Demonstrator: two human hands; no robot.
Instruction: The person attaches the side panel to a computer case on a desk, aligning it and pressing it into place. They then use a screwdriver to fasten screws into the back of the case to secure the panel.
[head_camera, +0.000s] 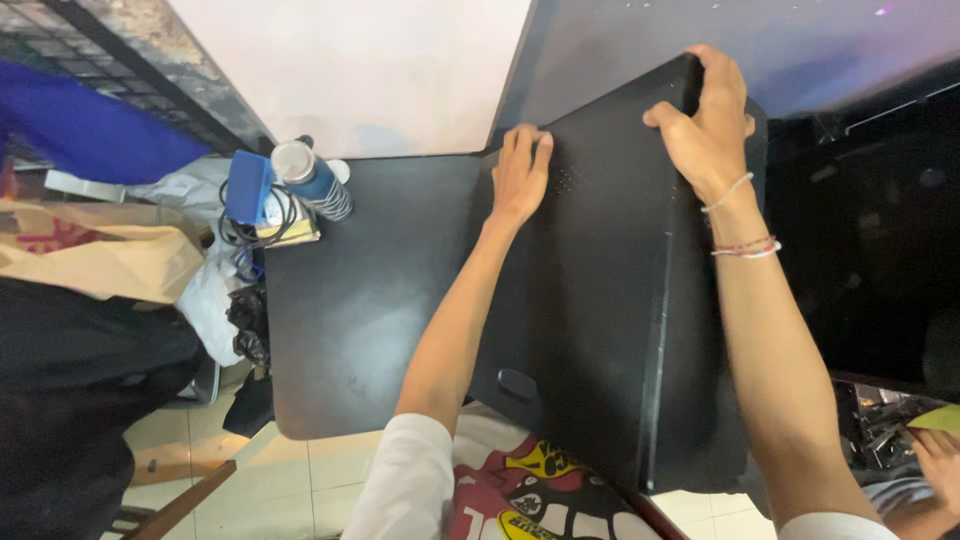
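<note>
A large black computer case (610, 300) stands on a dark table (350, 300), its flat side panel facing up towards me. My left hand (520, 175) lies flat on the panel near its far left edge, fingers together. At the case's far top corner my right hand (710, 125) grips the edge, fingers curled over it. Thread bracelets circle my right wrist.
A blue and silver bottle (310, 178), a blue box with cables (250, 190) and bags (100, 255) crowd the table's left end. A dark cabinet (870, 250) stands on the right. Another person's hand (940, 465) shows at the bottom right. Tiled floor lies below.
</note>
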